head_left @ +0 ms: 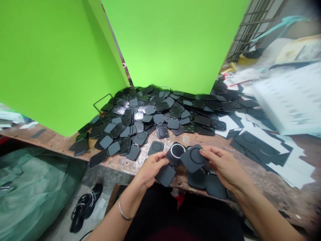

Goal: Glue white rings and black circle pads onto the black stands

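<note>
My left hand [152,167] is closed on a hinged black charger panel [173,160], thumb and fingers at its left edge. The upper leaf shows a white ring on a textured face; the lower leaf is plain dark grey and hangs toward me. Between the thumb and fingers of my right hand [220,164] is a thin dark grey square pad [192,160] marked with a black ring. It is held tilted just right of the white ring, and its left edge overlaps the panel in view. Another ringed panel [155,147] lies just beyond my left hand.
A large heap of black hinged panels [140,127] spreads over the wooden table [120,166]. Green boards [170,43] stand behind it. To the right lie white paper sheets [293,170], dark ringed sheets [250,144] and a white foam block [288,97]. Sandals [86,207] are on the floor.
</note>
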